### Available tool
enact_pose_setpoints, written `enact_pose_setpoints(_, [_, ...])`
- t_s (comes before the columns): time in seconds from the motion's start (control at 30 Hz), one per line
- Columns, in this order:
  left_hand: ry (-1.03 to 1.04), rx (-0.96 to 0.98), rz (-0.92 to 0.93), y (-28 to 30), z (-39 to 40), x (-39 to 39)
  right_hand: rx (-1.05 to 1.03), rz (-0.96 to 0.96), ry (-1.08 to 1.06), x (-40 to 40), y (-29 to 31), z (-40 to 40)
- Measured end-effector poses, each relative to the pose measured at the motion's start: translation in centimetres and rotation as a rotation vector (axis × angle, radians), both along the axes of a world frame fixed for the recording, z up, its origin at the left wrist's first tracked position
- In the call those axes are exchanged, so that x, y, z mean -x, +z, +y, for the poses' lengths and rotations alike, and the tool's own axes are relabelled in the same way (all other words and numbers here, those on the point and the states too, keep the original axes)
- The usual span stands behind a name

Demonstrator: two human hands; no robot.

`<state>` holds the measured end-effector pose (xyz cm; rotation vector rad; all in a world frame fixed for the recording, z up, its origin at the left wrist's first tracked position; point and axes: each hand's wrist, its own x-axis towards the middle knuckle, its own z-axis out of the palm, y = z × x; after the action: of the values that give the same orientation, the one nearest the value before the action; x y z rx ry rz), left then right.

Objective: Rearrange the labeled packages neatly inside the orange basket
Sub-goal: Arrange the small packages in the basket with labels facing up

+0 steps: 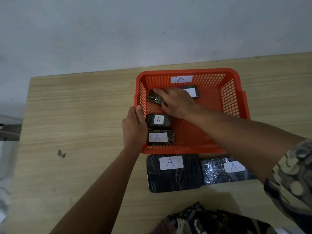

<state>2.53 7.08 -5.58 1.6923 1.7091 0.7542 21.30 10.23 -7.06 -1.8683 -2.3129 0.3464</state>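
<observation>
Gripping small package (154,98), right hand (177,102)

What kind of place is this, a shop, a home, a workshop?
Hard to say for certain; it looks like a plain sorting spot indoors. A bare light wooden table stands against an unpainted grey wall, with an orange plastic basket and black wrapped packages labelled "A".

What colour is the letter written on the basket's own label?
Blue, a handwritten "A" on the white label on the basket far wall; head view shows it.
</observation>
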Motion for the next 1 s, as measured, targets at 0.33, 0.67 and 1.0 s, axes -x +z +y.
enact_pose_setpoints(0.33, [0.004, 0.037, -0.015, 0.0, -0.1, -0.1, 0.172, 0.096, -0.048, -0.5, 0.5, 0.9])
enact_pose_setpoints(0.67, [0.003, 0.025, 0.015, 0.2, -0.1, 0.0, 0.359, 0.845, -0.469, -0.8, 1.4, -1.6])
enact_pose_setpoints(1.0, [-0.004, 0.03, 0.057, 0.3, -0.1, -0.1, 0.471, 0.825, -0.575, -6.2, 2.4, -6.5])
